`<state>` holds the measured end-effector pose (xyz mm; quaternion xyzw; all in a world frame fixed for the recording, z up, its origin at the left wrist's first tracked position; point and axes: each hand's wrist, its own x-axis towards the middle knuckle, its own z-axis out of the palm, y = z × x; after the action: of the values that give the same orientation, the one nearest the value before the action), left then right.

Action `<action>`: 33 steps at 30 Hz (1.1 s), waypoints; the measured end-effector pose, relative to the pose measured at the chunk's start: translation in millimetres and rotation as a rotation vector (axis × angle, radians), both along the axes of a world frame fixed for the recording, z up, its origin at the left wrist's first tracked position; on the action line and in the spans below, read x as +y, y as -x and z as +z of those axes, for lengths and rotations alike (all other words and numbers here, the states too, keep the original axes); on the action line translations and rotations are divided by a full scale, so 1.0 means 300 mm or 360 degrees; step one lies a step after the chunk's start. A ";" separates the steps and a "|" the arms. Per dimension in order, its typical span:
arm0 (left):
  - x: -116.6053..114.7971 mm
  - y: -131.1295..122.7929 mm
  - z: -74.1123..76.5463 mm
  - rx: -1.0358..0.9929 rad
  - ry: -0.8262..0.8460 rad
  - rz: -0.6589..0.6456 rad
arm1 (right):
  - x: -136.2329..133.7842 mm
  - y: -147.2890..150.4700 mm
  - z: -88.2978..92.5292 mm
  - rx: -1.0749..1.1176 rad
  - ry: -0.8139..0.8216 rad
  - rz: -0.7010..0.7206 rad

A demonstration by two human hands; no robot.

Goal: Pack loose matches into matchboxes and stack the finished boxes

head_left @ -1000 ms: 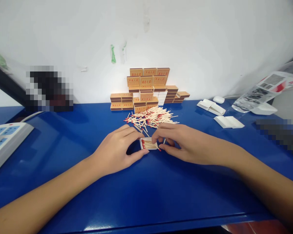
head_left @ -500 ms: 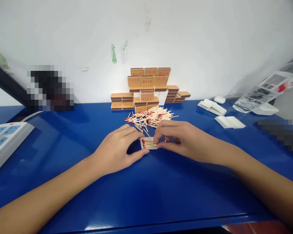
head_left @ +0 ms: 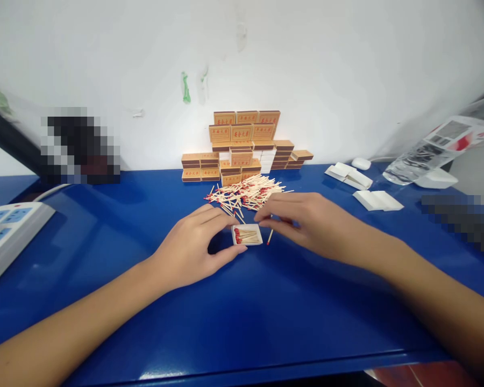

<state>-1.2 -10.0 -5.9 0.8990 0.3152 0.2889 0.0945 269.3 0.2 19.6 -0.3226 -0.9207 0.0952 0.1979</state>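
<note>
The right hand (head_left: 306, 223) covers part of the match pile (head_left: 246, 194); the power strip (head_left: 8, 231) runs off the left edge.

On the counter (head_left: 242, 322), the match tray (head_left: 247, 235) sits between the left hand (head_left: 193, 247) and the right hand (head_left: 306, 223), with a single match (head_left: 269, 237) just right of it. Behind both hands lies the match pile (head_left: 246, 194), and behind that the stacked matchboxes (head_left: 242, 148). Spare trays (head_left: 377, 201) lie right of the right hand, and a power strip (head_left: 8, 231) well left of the left hand.
</note>
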 end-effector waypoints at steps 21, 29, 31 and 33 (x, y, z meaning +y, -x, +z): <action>-0.011 -0.007 0.001 0.0147 0.0124 -0.0004 | -0.033 0.078 -0.010 0.0065 0.0318 -0.0295; -0.025 -0.002 0.012 0.0250 0.0163 -0.0116 | 0.052 0.222 -0.011 -0.0297 0.0070 -0.0898; -0.025 0.000 0.014 0.0255 0.0133 -0.0133 | 0.052 0.256 0.000 -0.0520 0.0067 -0.0919; -0.023 0.003 0.016 0.0278 0.0129 -0.0132 | 0.049 0.273 0.013 -0.0638 0.0136 -0.0894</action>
<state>-2.0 -16.9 -1.1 0.9285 0.2961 0.1923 0.1147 187.3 15.0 23.6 -0.5838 -0.8116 0.0102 0.0178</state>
